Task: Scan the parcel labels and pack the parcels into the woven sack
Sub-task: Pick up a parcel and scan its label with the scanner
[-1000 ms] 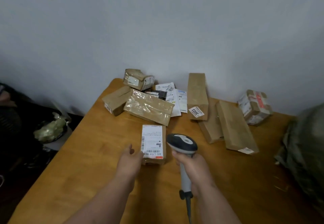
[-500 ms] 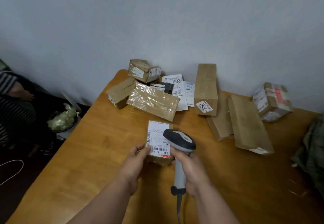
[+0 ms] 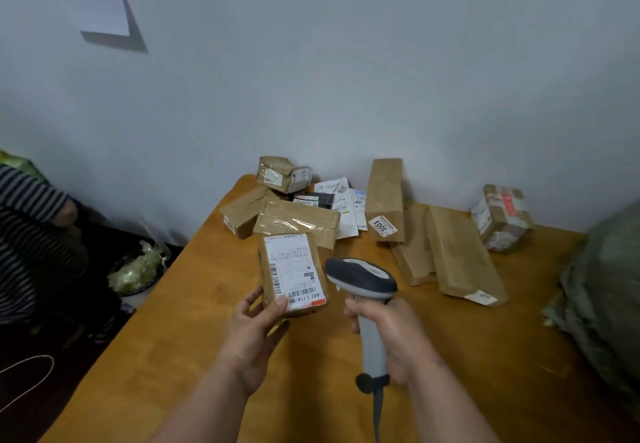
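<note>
A small brown parcel with a white barcode label facing up is lifted off the wooden table. My left hand grips its near end, thumb on the label. My right hand holds the grey handle of a barcode scanner, whose dark head points at the parcel's right side. Several more brown parcels lie piled at the table's far edge by the wall. The grey-green woven sack bulges at the right edge, partly out of view.
Long flat cartons and a taped box lie at the back right. Loose labels sit among the pile. A person in a striped sleeve is at the left, beside a bowl of greens on the floor.
My left hand has closed on the small parcel and raised it off the table, tilting the label toward me. The scanner stays beside it. The camera has tipped upward.
</note>
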Available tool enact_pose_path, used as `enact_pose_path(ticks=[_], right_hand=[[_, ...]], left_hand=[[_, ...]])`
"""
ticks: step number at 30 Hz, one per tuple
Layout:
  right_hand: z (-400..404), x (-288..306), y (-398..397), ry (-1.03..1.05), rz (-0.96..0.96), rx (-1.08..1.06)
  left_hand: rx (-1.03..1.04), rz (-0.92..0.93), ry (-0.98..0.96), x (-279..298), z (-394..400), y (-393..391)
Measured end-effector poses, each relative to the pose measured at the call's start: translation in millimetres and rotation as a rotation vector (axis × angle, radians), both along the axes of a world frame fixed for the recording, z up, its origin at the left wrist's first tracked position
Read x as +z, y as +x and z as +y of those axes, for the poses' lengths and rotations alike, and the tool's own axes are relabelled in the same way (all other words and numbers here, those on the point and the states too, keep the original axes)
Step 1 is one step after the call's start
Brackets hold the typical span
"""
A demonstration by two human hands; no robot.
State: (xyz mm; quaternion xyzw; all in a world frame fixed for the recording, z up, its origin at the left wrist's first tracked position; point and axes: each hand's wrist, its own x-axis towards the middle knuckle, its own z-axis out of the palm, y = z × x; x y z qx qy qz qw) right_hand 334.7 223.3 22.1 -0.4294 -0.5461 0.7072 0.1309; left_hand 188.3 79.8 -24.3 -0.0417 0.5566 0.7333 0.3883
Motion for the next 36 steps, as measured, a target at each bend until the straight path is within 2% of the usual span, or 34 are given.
enact_pose_path(ticks=[11,26,36], right_hand=[[-57,56,37,0.177,0.055,0.147],[-110,74,67,0.201,0.083,0.117],[-122,73,95,0.171,0.074,0.053]], left_hand=[[-0.010,0.099,0.134,46,-29,16],[-0.016,0.124,0.188,60,-67,35],[-0.106,0.188,0.215,67,-68,58]])
